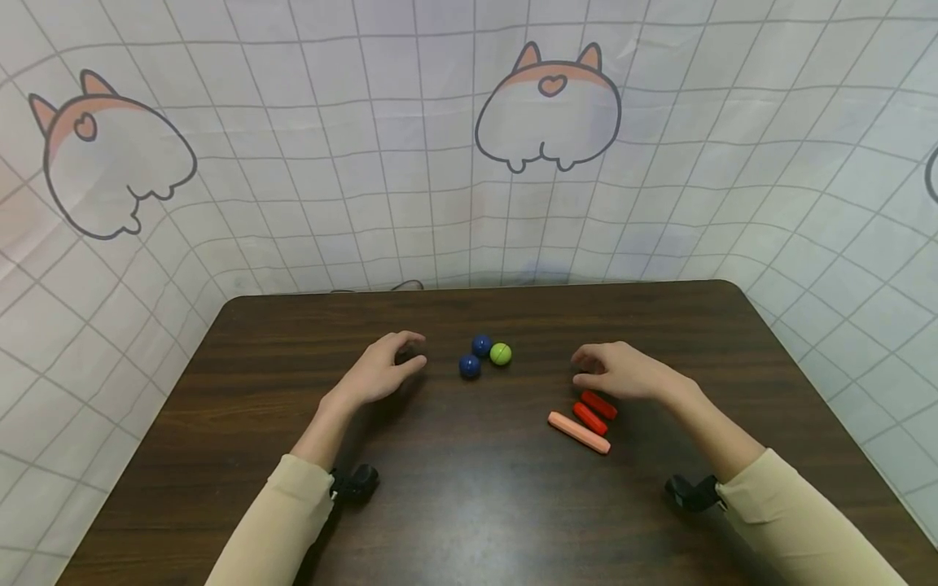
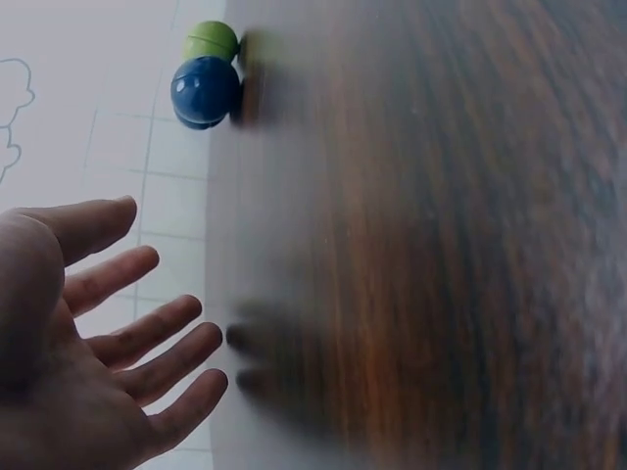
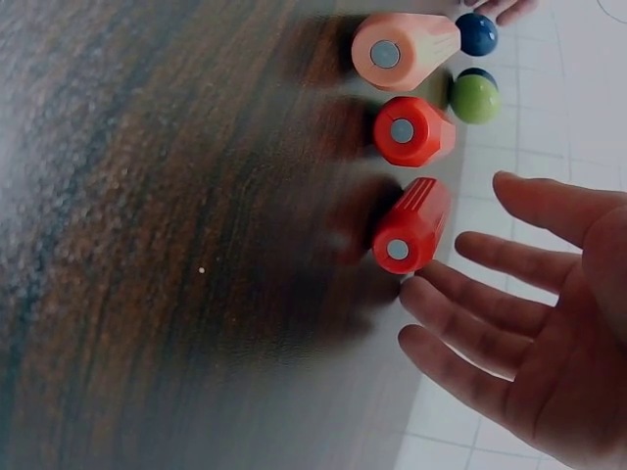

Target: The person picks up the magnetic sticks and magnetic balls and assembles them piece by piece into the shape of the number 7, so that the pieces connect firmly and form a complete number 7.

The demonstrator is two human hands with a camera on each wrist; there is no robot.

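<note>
My left hand (image 1: 377,370) is held low over the table, left of the balls, with relaxed fingers and nothing in them. Two glossy blue balls (image 1: 470,365) and a lime green ball (image 1: 501,354) sit close together near the middle. On the right, my right hand (image 1: 623,370) hovers just beyond the rods, its fingers loosely bent and bare. Two short red rods (image 1: 589,418) lie side by side below it, the farther one nearest the fingers. A longer peach rod (image 1: 579,432) lies in front of them. In the right wrist view, grey discs show in the rod ends.
Everything lies on a dark wood-grain table (image 1: 469,505) with rounded far corners. A white grid-patterned cloth (image 1: 410,203) with corgi drawings hangs behind and along both sides. A thin dark cable (image 1: 408,283) shows at the far edge. Each wrist wears a small black camera (image 1: 359,483).
</note>
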